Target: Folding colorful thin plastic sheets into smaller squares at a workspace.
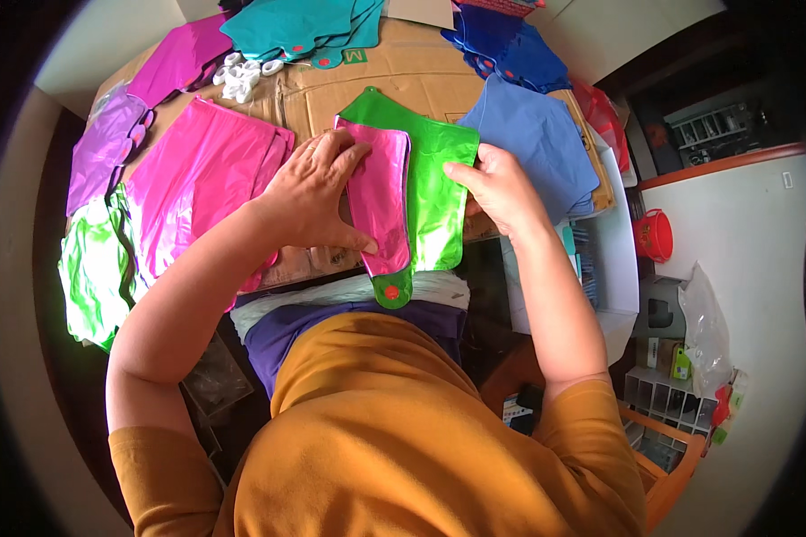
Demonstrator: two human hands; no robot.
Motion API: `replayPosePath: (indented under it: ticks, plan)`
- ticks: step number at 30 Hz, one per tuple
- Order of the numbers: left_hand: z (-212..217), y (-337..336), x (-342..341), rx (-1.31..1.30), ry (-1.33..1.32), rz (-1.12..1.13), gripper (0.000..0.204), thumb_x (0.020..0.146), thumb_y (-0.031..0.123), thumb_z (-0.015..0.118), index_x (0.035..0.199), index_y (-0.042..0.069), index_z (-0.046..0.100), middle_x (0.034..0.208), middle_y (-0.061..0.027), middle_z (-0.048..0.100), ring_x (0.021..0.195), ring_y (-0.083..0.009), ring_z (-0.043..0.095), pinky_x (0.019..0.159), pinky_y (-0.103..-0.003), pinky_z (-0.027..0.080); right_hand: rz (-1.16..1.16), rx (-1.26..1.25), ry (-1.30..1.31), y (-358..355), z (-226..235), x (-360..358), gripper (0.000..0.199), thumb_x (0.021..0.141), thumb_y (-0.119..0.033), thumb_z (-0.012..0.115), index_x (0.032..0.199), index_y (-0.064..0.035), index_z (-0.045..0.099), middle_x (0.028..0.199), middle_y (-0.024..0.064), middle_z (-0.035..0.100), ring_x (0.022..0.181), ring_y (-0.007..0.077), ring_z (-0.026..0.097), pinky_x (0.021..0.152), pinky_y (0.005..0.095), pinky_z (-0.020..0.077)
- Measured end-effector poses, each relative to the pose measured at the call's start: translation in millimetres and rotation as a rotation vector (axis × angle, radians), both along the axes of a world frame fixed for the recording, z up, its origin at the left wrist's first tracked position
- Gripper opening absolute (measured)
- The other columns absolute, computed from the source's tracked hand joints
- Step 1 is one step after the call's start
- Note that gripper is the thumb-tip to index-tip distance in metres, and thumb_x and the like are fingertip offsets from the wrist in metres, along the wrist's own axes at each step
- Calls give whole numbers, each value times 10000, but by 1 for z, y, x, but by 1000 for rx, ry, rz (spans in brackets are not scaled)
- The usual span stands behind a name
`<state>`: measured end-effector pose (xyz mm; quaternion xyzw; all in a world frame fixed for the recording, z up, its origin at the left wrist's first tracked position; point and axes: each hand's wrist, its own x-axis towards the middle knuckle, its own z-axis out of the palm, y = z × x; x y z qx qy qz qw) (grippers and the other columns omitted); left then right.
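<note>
A shiny green foil piece (pixel 441 206), flat like an uninflated balloon, lies in front of me at the table's near edge. A folded pink foil piece (pixel 381 192) covers its left part. Below them hangs a rounded green tab (pixel 392 291) with a red dot. My left hand (pixel 313 192) rests on the pink foil, thumb and fingers spread apart, the thumb low and the fingertips near its top. My right hand (pixel 500 190) pinches the green foil's right edge between thumb and fingers. The undersides of the right fingers are partly hidden.
Cardboard (pixel 318 85) covers the table. Around it lie stacks of pink (pixel 201 174), purple (pixel 179 54), teal (pixel 300 25), dark blue (pixel 515 54) and light blue foil (pixel 533 148). White rings (pixel 239 79) sit at the back left. A red bucket (pixel 654 234) stands right.
</note>
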<state>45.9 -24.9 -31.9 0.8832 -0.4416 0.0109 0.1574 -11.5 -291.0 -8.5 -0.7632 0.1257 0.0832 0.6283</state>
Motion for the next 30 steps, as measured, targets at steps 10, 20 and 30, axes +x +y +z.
replayPosePath:
  ticks: [10, 20, 30]
  plan:
    - [11, -9, -1, 117, 24, 42, 1242, 546, 757, 749, 1445, -10, 369, 1492, -212, 349, 1424, -369, 291, 1183, -449, 229, -31, -794, -433, 30, 6, 1, 242, 781, -149, 713, 926, 27, 634, 847, 242, 677, 837, 419, 662, 760, 469, 528]
    - [1, -5, 2, 133, -16, 27, 1280, 564, 834, 678, 1465, -2, 321, 1514, -227, 309, 1473, -360, 191, 1210, -529, 97, 161, -904, -270, 37, -2, -55, 510, 761, -50, 641, 1215, 90, 457, 1119, 282, 516, 1005, 464, 592, 864, 513, 508]
    - [-5, -4, 4, 54, 20, 49, 1369, 538, 769, 757, 1511, 1, 175, 1528, -230, 288, 1481, -356, 186, 1212, -531, 89, 366, -928, -703, 71, -14, -25, 575, 841, -272, 697, 1293, 41, 528, 1367, 261, 460, 1307, 398, 413, 1121, 535, 285]
